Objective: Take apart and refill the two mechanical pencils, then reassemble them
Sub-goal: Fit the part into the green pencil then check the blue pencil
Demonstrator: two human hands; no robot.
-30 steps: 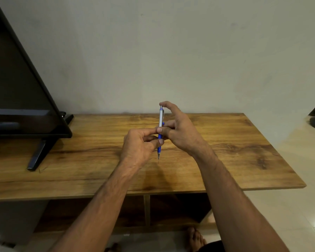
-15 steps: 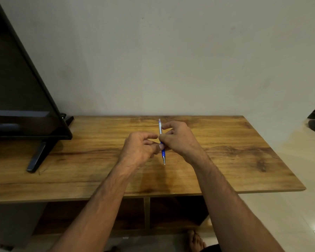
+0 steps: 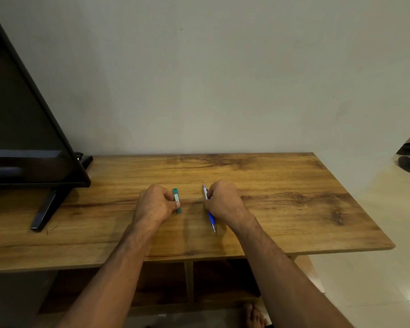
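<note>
Teal lead case [image 3: 177, 200], white label, on wooden table [image 3: 294, 209]; long axis running away from the person; contents not visible; left hand [image 3: 155, 204] pinches its near end with curled fingers. Blue-and-silver mechanical pencil [image 3: 211, 217] near the case on its right, low over the table; metal tip toward the near edge, cap end toward the wall; mid-barrel hidden by right hand [image 3: 223, 202], fingers curled round it; television [image 3: 21, 126] at left, cut off.

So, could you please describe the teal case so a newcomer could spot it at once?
Start at the wooden table beside the black screen. Near its middle, the left hand holds the teal case. Unlike the blue pencil in the right hand, it is short, flat and white-labelled.
</note>
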